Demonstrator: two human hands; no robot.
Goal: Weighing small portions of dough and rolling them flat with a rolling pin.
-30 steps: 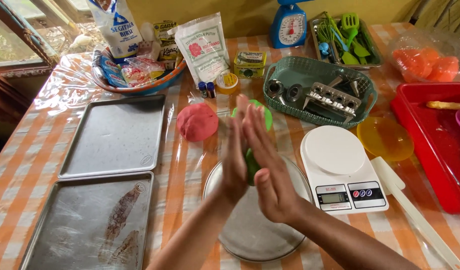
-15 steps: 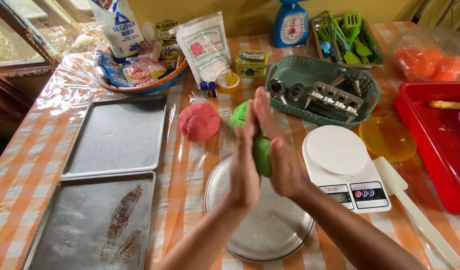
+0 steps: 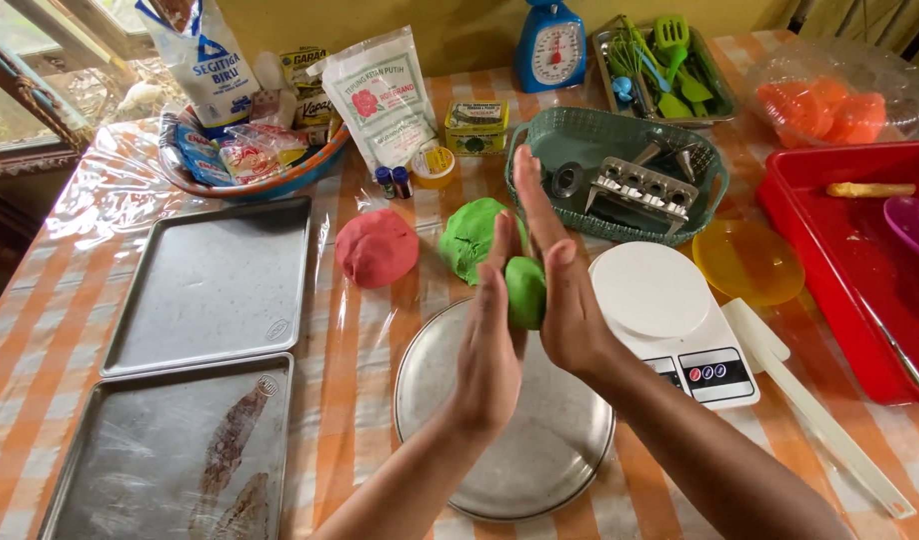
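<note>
The person is pressing a small green dough ball (image 3: 526, 292) between the flat, open palms of the left hand (image 3: 490, 345) and right hand (image 3: 565, 290), holding it above the round metal plate (image 3: 450, 440), seemingly so crumbs land there.

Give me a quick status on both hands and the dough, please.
Left hand and right hand pressed palm to palm on small green dough ball. Above round metal plate. Nothing in the way.
</note>
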